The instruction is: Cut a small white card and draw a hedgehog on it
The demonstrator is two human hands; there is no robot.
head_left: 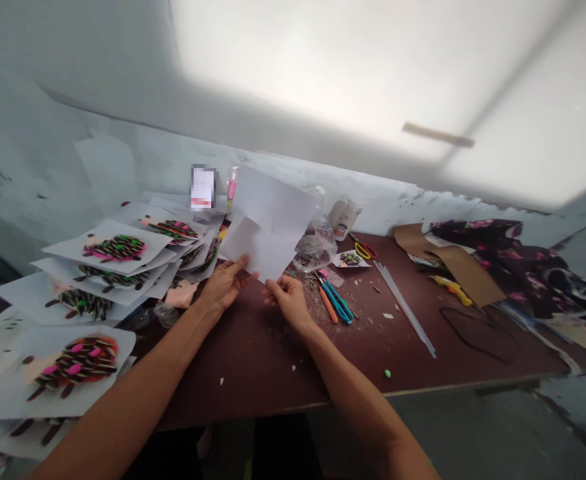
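The left hand (229,284) and right hand (291,297) both pinch the near end of the white paper (269,248), which extends forward beyond them, long axis indeterminate.

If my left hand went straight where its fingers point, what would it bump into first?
Likely the white paper, since your left hand is right at its lower edge; exact depth is hard to tell.
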